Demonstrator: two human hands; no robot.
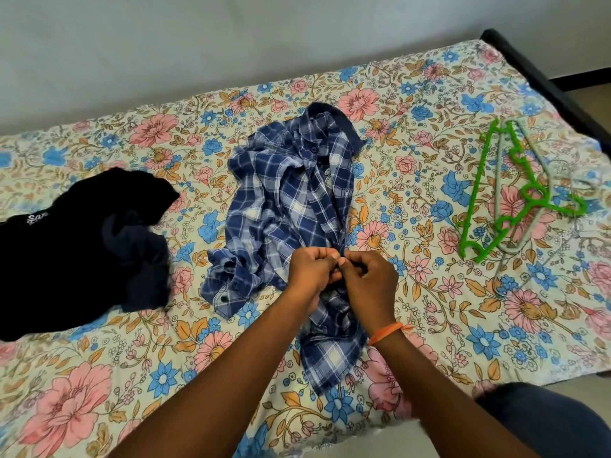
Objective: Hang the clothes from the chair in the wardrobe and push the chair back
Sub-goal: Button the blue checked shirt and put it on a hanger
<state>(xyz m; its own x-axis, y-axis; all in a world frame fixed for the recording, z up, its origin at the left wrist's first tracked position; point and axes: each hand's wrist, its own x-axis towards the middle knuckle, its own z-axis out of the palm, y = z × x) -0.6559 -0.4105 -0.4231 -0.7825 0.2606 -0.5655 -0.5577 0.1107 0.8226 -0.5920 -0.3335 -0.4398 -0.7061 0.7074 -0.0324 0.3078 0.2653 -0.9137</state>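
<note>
A blue and white plaid shirt [291, 206] lies crumpled lengthwise on a floral bedsheet [413, 292], collar at the far end, hem toward the near edge. Both hands pinch its front edge near the middle: left hand [310, 272], right hand [370, 279], fingertips touching. A heap of black and navy clothes [82, 246] lies to the left. To the right lie 2 hangers, overlapping: a green hanger [515, 193] over a grey hanger [542, 180].

one plaid shirt [291, 193], two hangers [515, 190], two dark garments [82, 246]
</note>
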